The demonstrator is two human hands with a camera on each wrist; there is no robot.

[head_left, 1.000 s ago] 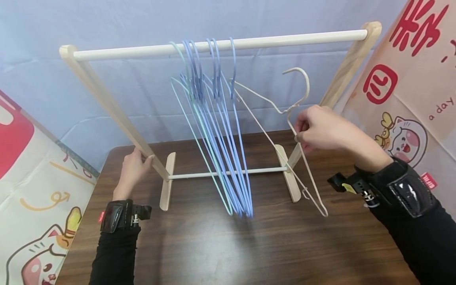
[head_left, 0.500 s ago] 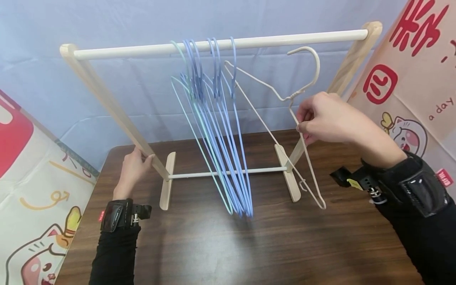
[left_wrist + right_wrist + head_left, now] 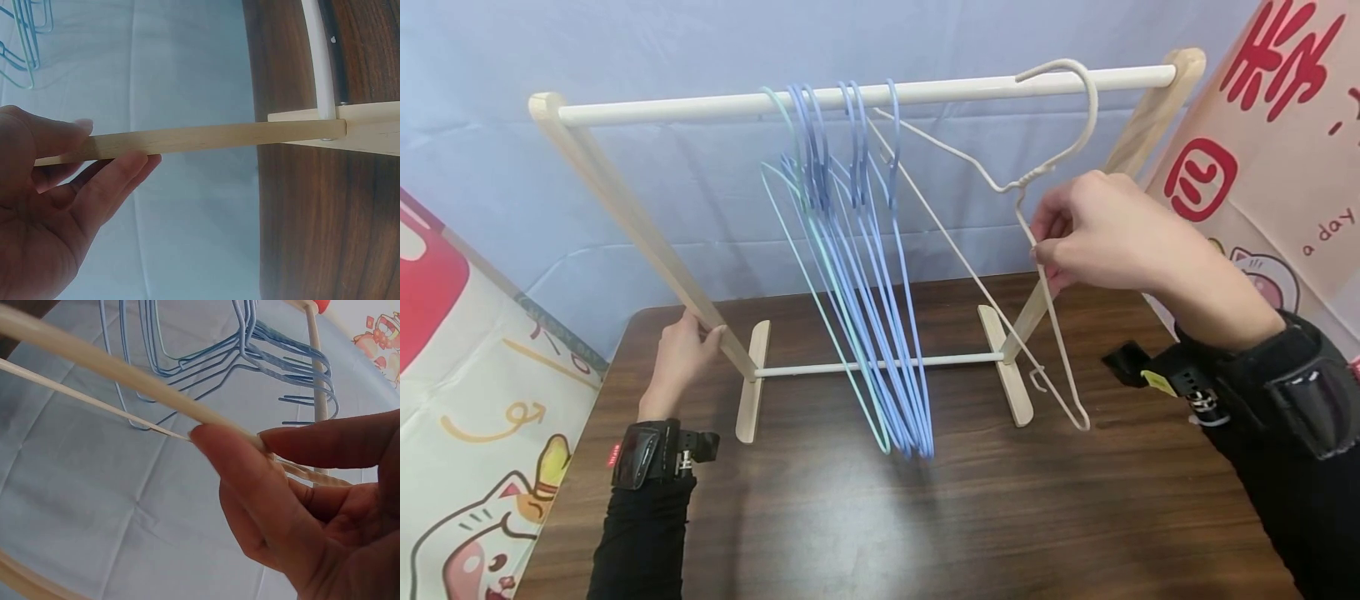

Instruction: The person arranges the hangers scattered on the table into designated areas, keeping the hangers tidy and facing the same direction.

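A wooden garment rack stands on the table with a white rail (image 3: 955, 88) across its top. My left hand (image 3: 679, 364) grips the rack's left post (image 3: 625, 208) low down, thumb on one side and fingers on the other in the left wrist view. My right hand (image 3: 1101, 237) pinches one shoulder of a cream wire hanger (image 3: 1093, 104) between thumb and fingers. The hanger is tilted, its hook overlapping the rail's right part in the head view. Several blue hangers (image 3: 822, 200) and a mint green hanger (image 3: 789, 125) hang bunched mid-rail.
The rack rests on wooden feet (image 3: 1006, 367) joined by a thin lower white bar (image 3: 958, 361). The wooden table (image 3: 820, 525) extends in front. A pale blue cloth (image 3: 700, 42) hangs behind, with printed cloths (image 3: 1195, 158) at the sides.
My right hand has raised the cream hanger and shifted it slightly right, bringing the hook from below the rail up to its height. The left hand and the bunched hangers have stayed put.
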